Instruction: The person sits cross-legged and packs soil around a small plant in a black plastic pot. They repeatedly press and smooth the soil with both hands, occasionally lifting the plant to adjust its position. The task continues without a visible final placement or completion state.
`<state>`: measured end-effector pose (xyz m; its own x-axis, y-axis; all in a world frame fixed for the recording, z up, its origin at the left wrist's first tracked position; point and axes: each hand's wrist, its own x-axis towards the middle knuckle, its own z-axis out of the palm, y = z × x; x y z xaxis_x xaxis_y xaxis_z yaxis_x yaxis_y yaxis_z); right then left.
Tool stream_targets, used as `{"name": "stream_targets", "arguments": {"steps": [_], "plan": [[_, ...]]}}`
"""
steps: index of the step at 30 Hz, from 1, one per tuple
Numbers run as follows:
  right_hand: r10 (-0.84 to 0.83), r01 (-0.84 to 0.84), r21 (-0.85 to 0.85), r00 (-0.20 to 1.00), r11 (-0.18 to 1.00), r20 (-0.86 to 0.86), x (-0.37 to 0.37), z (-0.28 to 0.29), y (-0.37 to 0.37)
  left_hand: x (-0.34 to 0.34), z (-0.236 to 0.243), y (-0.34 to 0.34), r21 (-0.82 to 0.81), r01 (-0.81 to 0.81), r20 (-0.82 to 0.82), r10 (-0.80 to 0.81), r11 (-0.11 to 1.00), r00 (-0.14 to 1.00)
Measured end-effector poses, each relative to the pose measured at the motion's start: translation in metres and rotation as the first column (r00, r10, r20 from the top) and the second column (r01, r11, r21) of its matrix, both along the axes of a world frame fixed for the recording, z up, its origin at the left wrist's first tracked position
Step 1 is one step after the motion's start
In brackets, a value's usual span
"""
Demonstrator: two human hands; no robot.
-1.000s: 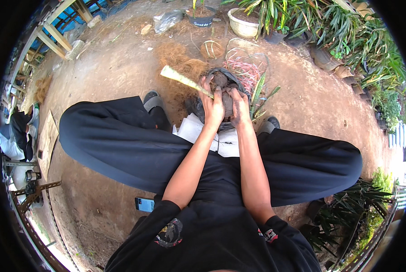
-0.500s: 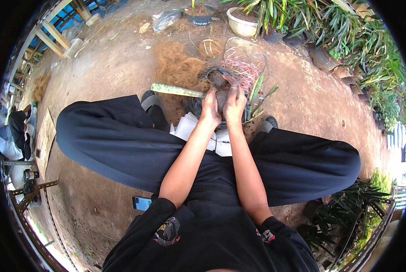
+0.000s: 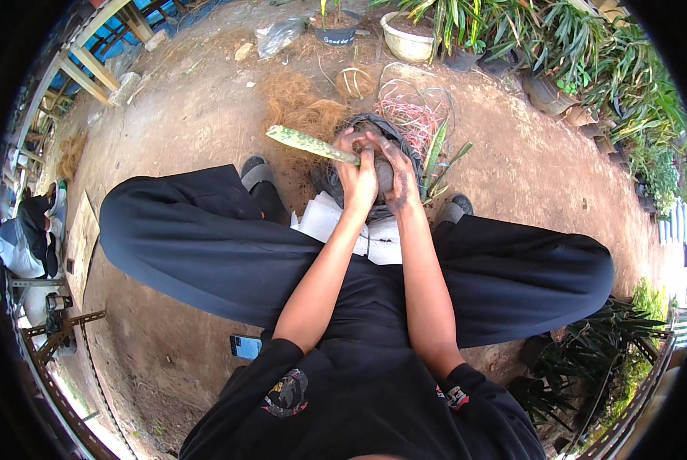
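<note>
Over a black plastic bag [image 3: 329,181] holding dark soil, both my hands are wrapped round a dark ball of soil [image 3: 384,173]. My left hand [image 3: 359,178] curves round its left side, thumb up along the ball. On the opposite side, my right hand [image 3: 401,175] cups it with dirt-smeared fingers bent over the top. A mottled pale-green snake plant leaf [image 3: 306,143] sticks out to the left from the ball, passing by my left hand. Its lower end is hidden by the hands and soil.
Brown coconut fibre [image 3: 297,106] and a fibre-wrapped ball [image 3: 354,82] lie beyond the bag. Pink-red plastic strings [image 3: 409,119] and loose green leaves [image 3: 437,149] are to the right. White sheets [image 3: 320,218] lie between my legs. Potted plants [image 3: 409,44] stand behind; a phone [image 3: 244,346] lies left.
My hands have closed in round the soil ball, with the right fingers now folded over its top. The leaf has shifted slightly to the right and its outer end has risen in view.
</note>
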<state>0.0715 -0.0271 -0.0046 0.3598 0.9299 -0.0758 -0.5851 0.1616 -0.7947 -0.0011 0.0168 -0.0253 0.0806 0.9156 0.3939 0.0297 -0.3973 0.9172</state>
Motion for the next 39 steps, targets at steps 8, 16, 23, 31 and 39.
{"name": "stream_targets", "arguments": {"steps": [8,16,23,31,39], "plan": [[-0.119,0.099,0.114,0.975,0.989,0.187,0.000,-0.005,-0.001,-0.001,0.005,0.001,-0.199,0.158,0.342,-0.083,0.967,0.936],[-0.462,0.398,0.312,0.371,0.863,0.805,-0.013,0.014,0.004,-0.005,0.008,-0.003,-0.451,0.774,0.862,-0.008,0.445,0.507],[-0.319,0.281,0.155,0.771,0.947,0.552,-0.013,0.009,0.004,-0.002,0.006,-0.001,-0.602,0.553,0.673,-0.006,0.575,0.739],[-0.125,0.130,-0.086,0.991,0.988,0.057,0.000,0.001,0.003,0.005,-0.002,-0.001,-0.050,0.045,0.156,-0.036,0.998,0.987],[0.005,0.028,-0.111,0.956,0.993,0.292,-0.002,-0.004,0.000,-0.009,-0.005,-0.002,-0.115,0.115,0.355,-0.067,0.987,0.933]]}}
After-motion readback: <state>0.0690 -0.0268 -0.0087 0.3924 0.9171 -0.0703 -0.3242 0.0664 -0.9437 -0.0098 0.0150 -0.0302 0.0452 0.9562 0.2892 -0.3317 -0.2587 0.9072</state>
